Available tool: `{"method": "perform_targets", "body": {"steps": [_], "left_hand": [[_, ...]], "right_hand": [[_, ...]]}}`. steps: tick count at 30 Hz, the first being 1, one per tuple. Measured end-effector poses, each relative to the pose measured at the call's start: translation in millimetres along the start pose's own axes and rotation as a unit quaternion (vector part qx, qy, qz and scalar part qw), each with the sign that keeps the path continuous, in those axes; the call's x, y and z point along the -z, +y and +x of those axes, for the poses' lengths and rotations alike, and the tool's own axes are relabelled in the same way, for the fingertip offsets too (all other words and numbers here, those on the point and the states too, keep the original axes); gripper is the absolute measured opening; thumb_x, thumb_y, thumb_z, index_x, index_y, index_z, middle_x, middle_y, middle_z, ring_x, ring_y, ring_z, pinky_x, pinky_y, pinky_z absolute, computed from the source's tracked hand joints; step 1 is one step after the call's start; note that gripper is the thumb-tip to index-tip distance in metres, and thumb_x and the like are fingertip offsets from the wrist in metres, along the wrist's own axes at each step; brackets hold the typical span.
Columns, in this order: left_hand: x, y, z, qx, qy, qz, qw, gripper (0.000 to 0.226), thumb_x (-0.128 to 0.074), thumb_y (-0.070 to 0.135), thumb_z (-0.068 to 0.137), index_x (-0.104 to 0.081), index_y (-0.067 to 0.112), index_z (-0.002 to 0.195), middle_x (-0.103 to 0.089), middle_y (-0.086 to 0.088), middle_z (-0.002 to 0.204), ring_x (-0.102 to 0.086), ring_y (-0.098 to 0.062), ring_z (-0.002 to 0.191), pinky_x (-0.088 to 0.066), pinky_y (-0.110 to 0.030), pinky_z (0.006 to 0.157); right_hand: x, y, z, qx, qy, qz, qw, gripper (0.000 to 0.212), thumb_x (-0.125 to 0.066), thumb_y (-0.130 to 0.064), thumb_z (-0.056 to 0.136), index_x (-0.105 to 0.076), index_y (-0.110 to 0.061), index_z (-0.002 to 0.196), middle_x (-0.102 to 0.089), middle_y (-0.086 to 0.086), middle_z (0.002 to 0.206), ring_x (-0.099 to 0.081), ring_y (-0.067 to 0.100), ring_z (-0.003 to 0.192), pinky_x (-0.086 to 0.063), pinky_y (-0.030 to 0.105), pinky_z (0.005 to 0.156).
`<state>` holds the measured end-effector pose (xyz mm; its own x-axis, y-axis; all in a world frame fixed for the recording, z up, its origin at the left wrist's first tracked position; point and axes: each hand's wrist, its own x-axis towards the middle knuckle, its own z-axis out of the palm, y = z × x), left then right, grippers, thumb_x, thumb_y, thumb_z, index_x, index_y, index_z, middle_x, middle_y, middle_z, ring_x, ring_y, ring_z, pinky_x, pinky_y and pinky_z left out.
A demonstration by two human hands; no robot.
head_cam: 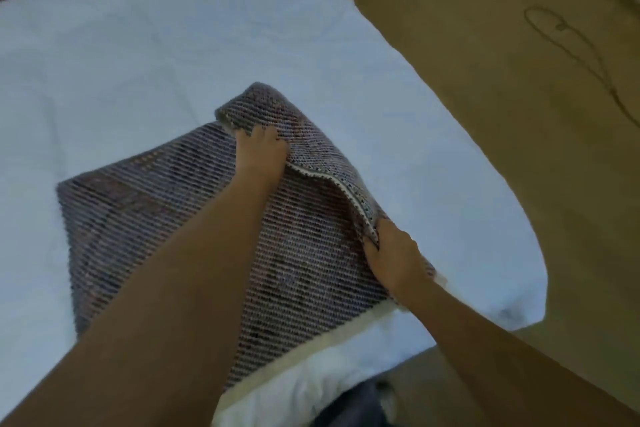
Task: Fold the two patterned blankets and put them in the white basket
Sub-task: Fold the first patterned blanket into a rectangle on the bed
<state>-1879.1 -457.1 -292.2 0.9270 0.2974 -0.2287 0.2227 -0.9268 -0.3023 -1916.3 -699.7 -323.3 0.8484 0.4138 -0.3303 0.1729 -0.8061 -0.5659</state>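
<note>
Reaching in from the near edge of the bed (166,31): two bare forearms, crossed over a patterned blanket (149,218). Lies spread toward the near right corner of the bed, with a cream border (311,348) along its near side. Left grip (261,147) clamped on the far end of a turned-up flap (311,139), fingers curled into the weave. Right grip (394,258) pinched on the same flap's hemmed edge, close to the bed's right edge. Reads as a fold in hand, with the flap raised off the layer beneath and sagging between the two holds.

To do it well:
- Hold firm with both grips and pull gently apart to draw the hem straight, with no slack belly.
- Carry the flap low over the cloth toward the blanket's left side.
- Lay hem on hem and match corners before letting go.
- Then smooth flat from the crease outward.
- Mind the bed's right edge: easy to lose a loose weave over it onto the floor (485,45).

No white basket in view, nor a second blanket; probably early in the task. Thin cable (571,42) on the floor, well apart from the bed; worth watching underfoot on any walk to the basket.
</note>
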Motion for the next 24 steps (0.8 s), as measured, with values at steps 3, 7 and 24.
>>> {"method": "perform_targets", "body": {"steps": [3, 7, 24], "left_hand": [[-13, -34, -34, 0.025, 0.004, -0.019, 0.999, 0.029, -0.045, 0.019, 0.093, -0.054, 0.015, 0.121, -0.049, -0.014, 0.126, -0.043, -0.033, 0.118, -0.035, -0.05, 0.097], [-30, -85, -63, 0.056, 0.01, -0.064, 0.996, 0.038, -0.04, 0.014, 0.094, -0.045, 0.018, 0.132, -0.048, -0.017, 0.126, -0.046, -0.036, 0.116, -0.04, -0.046, 0.092], [-106, -231, -83, 0.151, 0.046, -0.586, 0.795, 0.037, -0.043, 0.017, 0.091, -0.06, 0.01, 0.123, -0.066, -0.005, 0.114, -0.059, -0.014, 0.093, -0.04, -0.019, 0.094]], "right_hand": [[-29, -34, -26, 0.037, -0.019, 0.014, 0.999, 0.012, -0.049, -0.015, 0.092, -0.049, -0.009, 0.082, -0.063, 0.02, 0.087, -0.06, 0.031, 0.08, -0.041, 0.032, 0.066], [-70, -79, -52, 0.061, -0.036, 0.014, 0.997, 0.012, -0.05, -0.012, 0.091, -0.054, -0.002, 0.086, -0.062, 0.019, 0.084, -0.059, 0.03, 0.076, -0.046, 0.034, 0.067], [-245, -269, -121, 0.028, -0.059, -0.064, 0.996, 0.021, -0.038, -0.024, 0.094, -0.047, -0.011, 0.109, -0.06, 0.011, 0.101, -0.06, 0.029, 0.092, -0.045, 0.034, 0.074]]}}
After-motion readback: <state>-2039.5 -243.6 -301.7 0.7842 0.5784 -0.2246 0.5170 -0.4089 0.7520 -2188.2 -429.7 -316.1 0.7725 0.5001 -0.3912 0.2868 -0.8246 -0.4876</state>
